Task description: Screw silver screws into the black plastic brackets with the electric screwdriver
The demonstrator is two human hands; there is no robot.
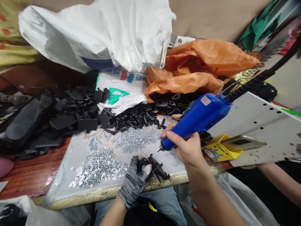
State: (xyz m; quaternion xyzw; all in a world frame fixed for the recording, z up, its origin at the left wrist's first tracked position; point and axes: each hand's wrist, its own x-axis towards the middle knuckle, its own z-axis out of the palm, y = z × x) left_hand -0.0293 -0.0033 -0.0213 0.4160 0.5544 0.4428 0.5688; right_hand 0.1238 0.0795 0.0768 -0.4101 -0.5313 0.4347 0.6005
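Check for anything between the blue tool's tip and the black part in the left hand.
Nothing visible: an open gap lies between the blue tool in the right hand and the black part in the left hand.

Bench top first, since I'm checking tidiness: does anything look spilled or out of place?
Mildly: small metal nuts and metal screws lie loose on the table cover, so they could look spilled, though separate heaps suggest sorting. Nothing looks clearly damaged.

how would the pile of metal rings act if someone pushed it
The metal rings would probably scatter rather than move as one, since they lie loose. Many lie flat, so they'd likely slide more than roll. The cover's sheen suggests little grip.
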